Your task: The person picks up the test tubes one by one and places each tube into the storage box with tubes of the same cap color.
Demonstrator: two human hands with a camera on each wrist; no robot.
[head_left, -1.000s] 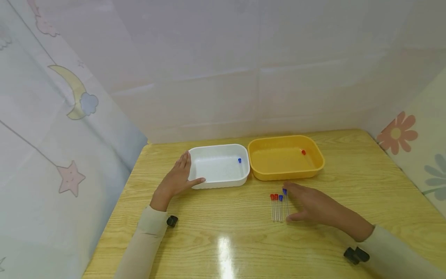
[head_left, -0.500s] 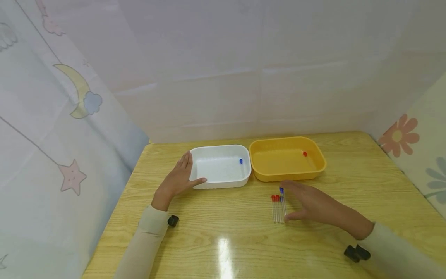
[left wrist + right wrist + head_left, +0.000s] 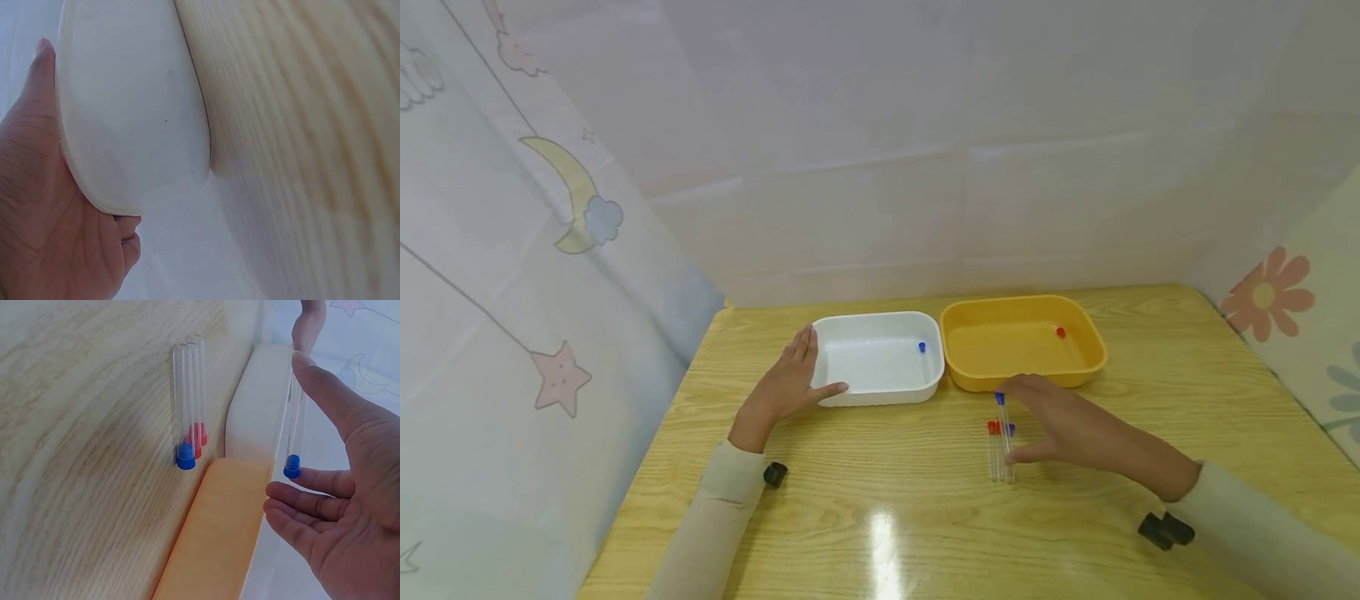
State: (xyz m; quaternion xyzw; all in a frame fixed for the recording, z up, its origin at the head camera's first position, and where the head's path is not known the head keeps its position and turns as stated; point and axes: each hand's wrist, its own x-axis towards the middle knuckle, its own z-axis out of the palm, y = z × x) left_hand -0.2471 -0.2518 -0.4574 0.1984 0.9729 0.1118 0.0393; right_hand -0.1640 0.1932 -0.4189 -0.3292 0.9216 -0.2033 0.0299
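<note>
My right hand (image 3: 1078,425) pinches a clear test tube with a blue cap (image 3: 292,456) lengthwise, thumb at its bottom end and index finger at the cap. The tube is held above the table, over the other tubes. Below it lie a second blue-capped test tube (image 3: 185,450) and two red-capped test tubes (image 3: 201,431), side by side on the wood. My left hand (image 3: 782,383) rests against the left end of the white tray (image 3: 880,398), its fingers fairly straight at the side and the thumb along the front rim.
A yellow tray (image 3: 1022,382) stands right beside the white one. A red-capped tube (image 3: 1061,332) lies in the yellow tray and a blue-capped tube (image 3: 922,347) in the white tray. Behind the wooden table (image 3: 820,517) hangs a pale printed cloth (image 3: 850,167).
My right hand has lifted the blue-capped test tube from the table, moving slightly left and up over the other tubes. The left hand has stayed at the white tray.
</note>
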